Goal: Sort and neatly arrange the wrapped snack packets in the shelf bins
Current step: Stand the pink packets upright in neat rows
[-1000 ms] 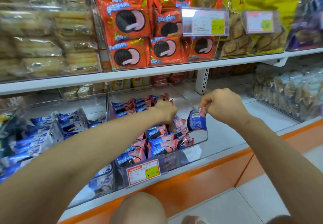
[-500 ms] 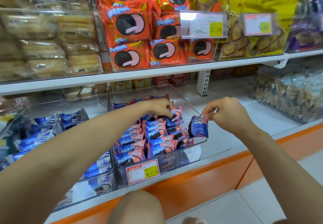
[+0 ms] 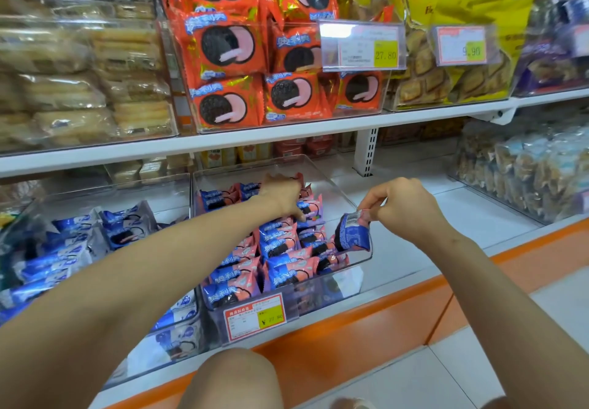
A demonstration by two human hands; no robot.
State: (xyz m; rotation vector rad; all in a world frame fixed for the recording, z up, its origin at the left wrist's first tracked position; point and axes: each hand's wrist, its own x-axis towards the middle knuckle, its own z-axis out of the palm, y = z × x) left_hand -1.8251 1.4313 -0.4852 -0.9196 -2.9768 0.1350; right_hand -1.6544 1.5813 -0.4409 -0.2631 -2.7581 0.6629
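A clear plastic bin [image 3: 338,185] on the lower shelf holds rows of small blue-and-pink cookie packets [image 3: 280,243]. My left hand [image 3: 283,195] reaches into the bin, its fingers down on an upright pink-and-blue packet [image 3: 314,209] near the back of the rows. My right hand [image 3: 401,206] pinches the top edge of one blue packet [image 3: 353,233], barcode side up, which hangs over the bin's right wall.
A second clear bin [image 3: 95,192] with blue-and-white packets [image 3: 73,239] stands to the left. Orange cookie packs [image 3: 229,48] fill the bin on the upper shelf. A price label [image 3: 253,316] fronts the middle bin. My knee [image 3: 232,376] is below the orange shelf edge [image 3: 366,319].
My left hand moved from the bin's middle toward the back rows. My right hand lowered slightly with the blue packet and turned it barcode side up.
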